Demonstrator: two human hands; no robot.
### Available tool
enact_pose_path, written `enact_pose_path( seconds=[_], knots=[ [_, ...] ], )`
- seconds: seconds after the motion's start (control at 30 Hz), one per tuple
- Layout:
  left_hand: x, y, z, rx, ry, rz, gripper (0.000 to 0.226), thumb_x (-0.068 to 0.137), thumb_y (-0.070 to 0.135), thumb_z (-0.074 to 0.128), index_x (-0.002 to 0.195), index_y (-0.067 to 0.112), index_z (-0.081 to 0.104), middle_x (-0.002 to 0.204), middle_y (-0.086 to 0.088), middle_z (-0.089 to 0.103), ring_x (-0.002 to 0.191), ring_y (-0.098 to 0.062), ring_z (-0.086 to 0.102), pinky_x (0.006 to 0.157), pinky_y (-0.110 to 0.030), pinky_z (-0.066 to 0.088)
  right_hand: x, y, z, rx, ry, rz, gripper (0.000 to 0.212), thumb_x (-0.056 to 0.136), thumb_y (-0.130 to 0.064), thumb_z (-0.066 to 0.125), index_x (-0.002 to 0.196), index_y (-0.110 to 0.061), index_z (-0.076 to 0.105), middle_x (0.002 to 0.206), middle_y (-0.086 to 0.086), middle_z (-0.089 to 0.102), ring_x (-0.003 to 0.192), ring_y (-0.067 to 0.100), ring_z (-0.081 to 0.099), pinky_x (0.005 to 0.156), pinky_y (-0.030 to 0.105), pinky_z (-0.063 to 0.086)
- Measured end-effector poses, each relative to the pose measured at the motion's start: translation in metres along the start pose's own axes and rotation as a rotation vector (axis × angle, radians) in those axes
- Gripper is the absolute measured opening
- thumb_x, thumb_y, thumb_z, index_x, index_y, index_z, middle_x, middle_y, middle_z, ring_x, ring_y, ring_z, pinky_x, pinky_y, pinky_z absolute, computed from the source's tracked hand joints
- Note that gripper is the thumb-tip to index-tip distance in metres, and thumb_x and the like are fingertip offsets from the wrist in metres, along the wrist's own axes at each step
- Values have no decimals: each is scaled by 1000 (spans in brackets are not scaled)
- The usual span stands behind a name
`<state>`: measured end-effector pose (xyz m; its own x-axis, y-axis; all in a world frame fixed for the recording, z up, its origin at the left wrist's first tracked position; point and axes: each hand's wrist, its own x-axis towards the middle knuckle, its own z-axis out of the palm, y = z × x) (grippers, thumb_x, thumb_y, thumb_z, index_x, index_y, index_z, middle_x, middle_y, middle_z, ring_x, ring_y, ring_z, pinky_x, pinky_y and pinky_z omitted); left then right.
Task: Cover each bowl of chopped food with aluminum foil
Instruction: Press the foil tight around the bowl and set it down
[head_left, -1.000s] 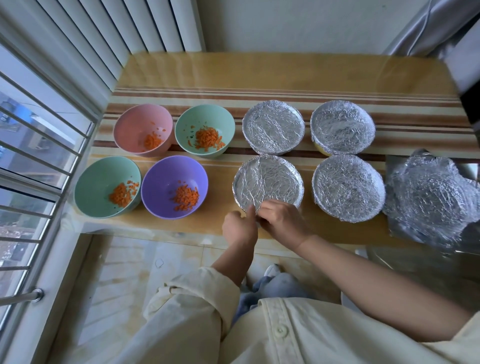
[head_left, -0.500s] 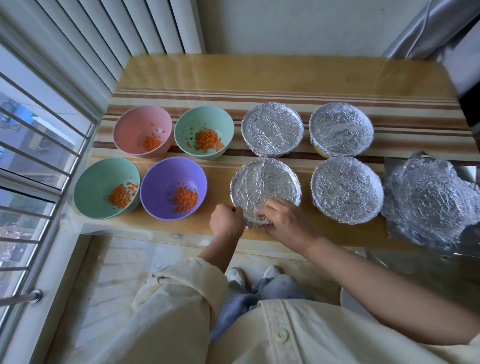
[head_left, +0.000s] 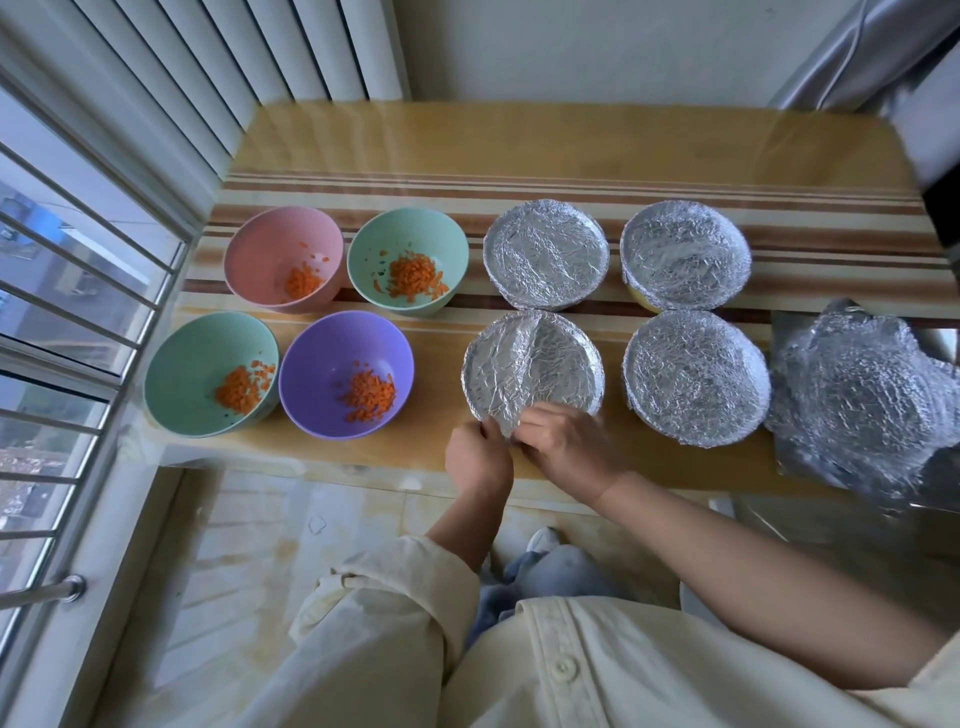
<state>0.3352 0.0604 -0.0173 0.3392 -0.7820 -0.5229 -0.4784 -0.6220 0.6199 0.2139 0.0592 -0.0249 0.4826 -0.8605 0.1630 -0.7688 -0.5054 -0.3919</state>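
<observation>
Both hands have closed in on one spot since half a second ago: the left hand (head_left: 478, 457), which then sat out at the near-left side of the rim, now lies just beside the right hand (head_left: 569, 447) at the nearest edge of the front bowl (head_left: 532, 332). Its fingers (head_left: 491, 434) are curled and pinch a small raised flap of the foil cover (head_left: 530, 374), while the right hand's fingertips curl onto the same edge from the other side, so each hand grips foil, not the bowl. Apart from a ridge down its middle, the cover lies flat from rim to rim, so this bowl looks all but sealed, with only the last fold at the near rim left to tuck under. Three covered bowls (head_left: 696, 376) stand finished behind it and to its right, making this the fourth of eight. Still open on the left of the tabletop (head_left: 519, 140) are the pink bowl (head_left: 270, 249), the far green bowl (head_left: 415, 234), the near green bowl (head_left: 192, 364) and the purple bowl (head_left: 332, 348), each holding a little orange chopped food (head_left: 369, 397). Crumpled spare foil (head_left: 862, 395) lies at the far right, well apart from the open bowls, so a sheet would probably have to be carried across the covered ones. Nothing blocks the hands, though the purple bowl sits near the left hand and the window bars (head_left: 78, 332) close off the left side.
</observation>
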Motion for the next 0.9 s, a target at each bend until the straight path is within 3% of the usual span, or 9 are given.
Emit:
enact_pose_path(
  seconds=[0.23,0.47,0.63,0.73,0.83,0.9],
  knots=[
    [2,4,-1,-6,-33,-35,43,99,26,42,86,-6,68,82,-20,66,82,-36,59,69,-35,38,1,-2,-3,29,16,16,22,66,2,77,62,-12,61,64,0,50,63,17,48,59,19,12],
    [5,6,0,-15,-82,-50,39,96,19,43,85,-7,70,89,-25,70,82,-39,62,68,-36,44,1,0,1,49,17,23,23,69,1,77,63,-11,59,65,0,50,64,17,48,56,21,21],
    [1,-2,1,-28,-100,-51,53,97,42,47,84,-5,68,87,-22,69,86,-39,61,73,-36,45,1,1,-2,63,44,42,22,67,1,78,65,-14,61,64,0,49,63,18,49,58,19,17],
    [-3,-1,3,-33,-101,-38,42,98,26,47,73,-5,62,86,-33,62,86,-48,56,63,-34,33,1,-1,-2,51,17,23,19,69,0,77,64,-11,62,64,1,49,62,20,50,55,21,27],
    [-2,-1,4,-28,-106,-45,37,95,19,47,71,-6,60,91,-34,62,95,-47,58,62,-30,28,0,-1,-4,44,42,10,21,67,1,79,62,-9,62,62,2,48,59,20,50,58,20,13],
    [-2,-1,3,-17,-123,-45,34,95,19,46,67,2,56,80,-33,58,91,-48,58,62,-30,29,-1,0,-2,40,43,20,19,67,-1,80,64,-11,64,63,1,49,61,20,51,55,20,21]
  ],
)
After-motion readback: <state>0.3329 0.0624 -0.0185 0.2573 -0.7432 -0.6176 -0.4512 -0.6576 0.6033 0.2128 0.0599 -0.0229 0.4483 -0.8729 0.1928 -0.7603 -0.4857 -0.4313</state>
